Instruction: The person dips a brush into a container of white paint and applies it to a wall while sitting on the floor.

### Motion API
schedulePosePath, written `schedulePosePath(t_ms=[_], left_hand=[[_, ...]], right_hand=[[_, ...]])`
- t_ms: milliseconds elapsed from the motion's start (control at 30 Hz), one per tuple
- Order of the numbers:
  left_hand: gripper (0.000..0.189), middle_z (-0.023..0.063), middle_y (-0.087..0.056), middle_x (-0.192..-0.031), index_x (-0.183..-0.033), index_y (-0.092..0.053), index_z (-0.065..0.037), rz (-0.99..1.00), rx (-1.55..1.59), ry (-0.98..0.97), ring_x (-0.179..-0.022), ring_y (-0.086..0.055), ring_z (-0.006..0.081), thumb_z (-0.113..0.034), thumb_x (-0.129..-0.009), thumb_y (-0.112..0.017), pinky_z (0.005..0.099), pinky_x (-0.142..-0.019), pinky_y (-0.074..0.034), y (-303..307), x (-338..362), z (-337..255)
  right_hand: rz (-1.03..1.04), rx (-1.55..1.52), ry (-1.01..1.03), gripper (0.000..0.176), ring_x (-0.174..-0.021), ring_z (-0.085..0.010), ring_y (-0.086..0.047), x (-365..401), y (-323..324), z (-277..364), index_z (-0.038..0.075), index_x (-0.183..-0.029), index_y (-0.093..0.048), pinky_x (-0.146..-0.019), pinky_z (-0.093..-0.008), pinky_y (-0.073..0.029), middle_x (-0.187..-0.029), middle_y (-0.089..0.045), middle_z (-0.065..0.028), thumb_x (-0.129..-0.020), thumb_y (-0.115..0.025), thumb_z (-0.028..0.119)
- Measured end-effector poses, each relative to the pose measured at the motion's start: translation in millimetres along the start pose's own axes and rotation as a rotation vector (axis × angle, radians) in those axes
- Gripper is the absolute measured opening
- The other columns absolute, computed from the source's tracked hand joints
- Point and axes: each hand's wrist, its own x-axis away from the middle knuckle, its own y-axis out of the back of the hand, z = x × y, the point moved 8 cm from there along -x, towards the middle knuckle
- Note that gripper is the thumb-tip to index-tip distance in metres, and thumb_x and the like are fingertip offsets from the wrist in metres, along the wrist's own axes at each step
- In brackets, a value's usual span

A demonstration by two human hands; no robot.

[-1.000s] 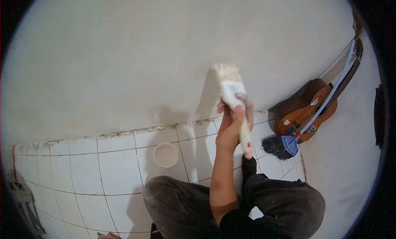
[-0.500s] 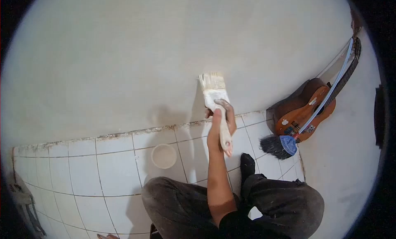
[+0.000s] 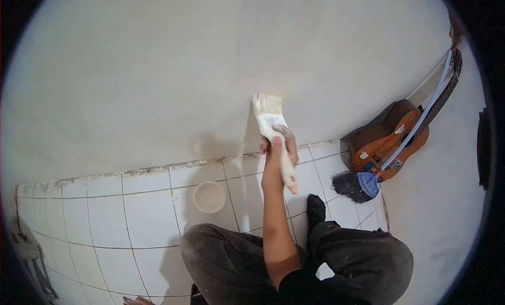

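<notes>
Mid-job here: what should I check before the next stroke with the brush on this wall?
1. Right hand closed round white-handled flat paintbrush: ok.
2. Bristles pointing up against off-white plaster wall: ok.
3. Paint load on bristles: cannot tell.
4. Round cream tub upright on white tiled floor, apart from the knee: ok.
5. Brown wooden guitar and dark-bristled broom lean in the corner, apart from the paintbrush: ok.
6. Left hand, only fingertips at bottom edge: cannot tell.

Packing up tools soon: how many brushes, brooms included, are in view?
2. A paintbrush in the right hand, bristles at the wall; a dark-bristled broom in the corner, leaning by the guitar. Others may lie outside the view.
</notes>
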Motion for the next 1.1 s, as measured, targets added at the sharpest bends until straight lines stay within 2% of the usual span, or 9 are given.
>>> schedulePosePath(t_ms=[133,167,233,567,667,733,833,933,1100], left_hand=[[0.059,0.0166,-0.035,-0.151,-0.149,-0.034,-0.010,0.001,-0.008,0.003,-0.138,-0.035,0.0353,-0.040,-0.099,-0.045,0.0488,-0.110,-0.032,3,1,1],[0.059,0.0165,-0.035,-0.151,-0.149,-0.034,-0.010,0.003,-0.007,0.000,-0.138,-0.035,0.0353,-0.040,-0.099,-0.044,0.0489,-0.110,-0.032,2,1,0],[0.059,0.0165,-0.035,-0.151,-0.149,-0.034,-0.010,0.003,-0.006,-0.007,-0.138,-0.035,0.0353,-0.041,-0.099,-0.044,0.0489,-0.110,-0.032,4,-1,-4],[0.058,0.0163,-0.035,-0.151,-0.149,-0.034,-0.011,0.009,-0.031,-0.009,-0.138,-0.035,0.0354,-0.041,-0.099,-0.044,0.0491,-0.110,-0.032,5,1,-6],[0.058,0.0162,-0.035,-0.151,-0.149,-0.034,-0.011,0.004,-0.039,-0.006,-0.138,-0.035,0.0354,-0.041,-0.099,-0.043,0.0491,-0.110,-0.032,1,1,-3],[0.058,0.0162,-0.035,-0.151,-0.149,-0.034,-0.011,0.006,-0.048,-0.008,-0.138,-0.035,0.0354,-0.041,-0.099,-0.043,0.0492,-0.110,-0.032,1,0,-2],[0.058,0.0161,-0.035,-0.151,-0.149,-0.034,-0.011,0.012,-0.042,-0.017,-0.138,-0.035,0.0354,-0.041,-0.099,-0.043,0.0492,-0.110,-0.032,-3,1,-1],[0.058,0.0160,-0.035,-0.152,-0.149,-0.034,-0.011,0.010,-0.036,-0.018,-0.138,-0.034,0.0354,-0.041,-0.100,-0.043,0.0493,-0.110,-0.031,-3,2,-1],[0.058,0.0159,-0.035,-0.152,-0.149,-0.034,-0.011,0.015,-0.031,-0.022,-0.138,-0.034,0.0354,-0.041,-0.100,-0.042,0.0494,-0.110,-0.031,2,0,-6]], right_hand=[[0.006,-1.046,-0.400,0.022,-0.075,-0.0130,-0.045,17,1,6,0.002,-0.111,-0.055,-0.062,-0.0272,-0.040,-0.088,-0.053,-0.0067,-0.092,-0.057,0.013],[0.004,-1.044,-0.397,0.022,-0.075,-0.0130,-0.045,19,6,7,0.002,-0.111,-0.055,-0.062,-0.0272,-0.040,-0.088,-0.053,-0.0067,-0.092,-0.057,0.013],[-0.043,-1.528,-0.547,0.015,-0.075,-0.0143,-0.044,25,2,4,0.001,-0.103,-0.053,-0.063,-0.0273,-0.040,-0.091,-0.053,-0.0071,-0.091,-0.058,0.008],[-0.073,-1.762,-0.536,0.012,-0.077,-0.0141,-0.044,19,0,16,0.001,-0.098,-0.050,-0.063,-0.0261,-0.039,-0.092,-0.053,-0.0064,-0.090,-0.058,0.005],[0.068,-1.386,-0.348,0.017,-0.079,-0.0151,-0.045,1,-6,30,0.001,-0.105,-0.052,-0.064,-0.0271,-0.040,-0.093,-0.053,-0.0082,-0.093,-0.058,0.011],[0.060,-0.890,0.057,0.029,-0.084,-0.0160,-0.048,-15,-7,63,0.001,-0.117,-0.050,-0.068,-0.0274,-0.042,-0.099,-0.056,-0.0111,-0.095,-0.056,0.018],[-0.101,-0.478,0.183,0.036,-0.084,-0.0173,-0.052,-32,-20,67,0.002,-0.126,-0.048,-0.070,-0.0285,-0.044,-0.101,-0.059,-0.0154,-0.096,-0.054,0.021],[-0.008,-0.103,0.239,0.038,-0.073,-0.0177,-0.053,-40,-19,25,0.000,-0.126,-0.047,-0.069,-0.0280,-0.045,-0.094,-0.061,-0.0190,-0.096,-0.055,0.023],[0.000,0.103,0.170,0.032,-0.071,-0.0148,-0.053,-19,3,14,-0.003,-0.118,-0.054,-0.065,-0.0269,-0.045,-0.095,-0.062,-0.0163,-0.094,-0.053,0.018]])
